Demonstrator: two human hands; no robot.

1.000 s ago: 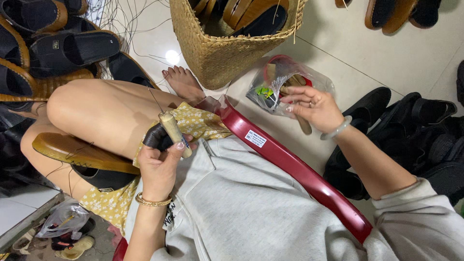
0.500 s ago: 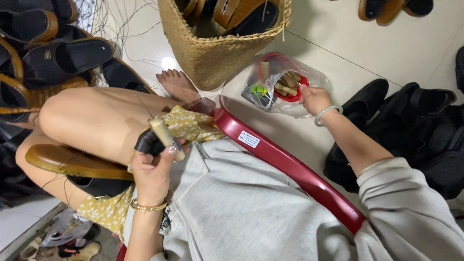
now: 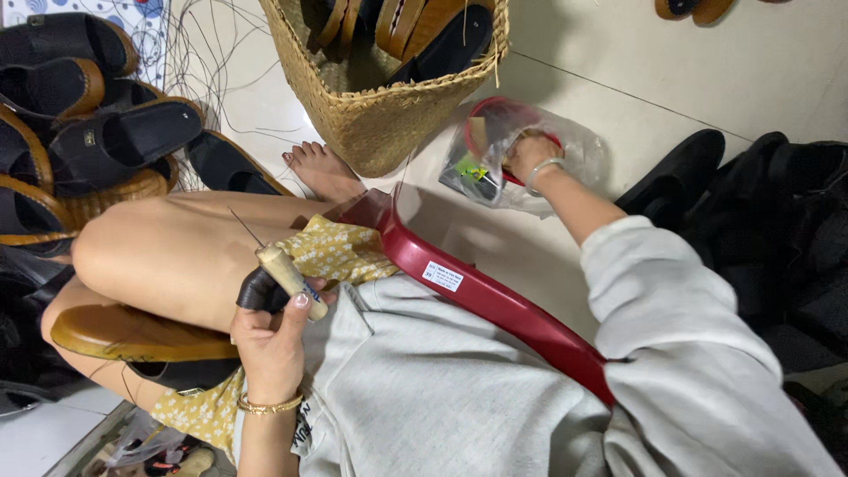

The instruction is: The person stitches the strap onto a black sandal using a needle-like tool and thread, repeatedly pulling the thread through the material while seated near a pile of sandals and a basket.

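Awl [image 3: 281, 269] with a wooden handle sits clamped in the left hand [image 3: 272, 340] near the bent knee, over a sandal sole [image 3: 132, 334], while the right hand [image 3: 528, 155] is buried in a clear plastic bag [image 3: 521, 159] on the floor right of the woven basket [image 3: 384, 97], can't tell its grip.

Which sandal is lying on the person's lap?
The tan-soled sandal beside the left hand; the other sandals lie on the floor or in the woven basket.
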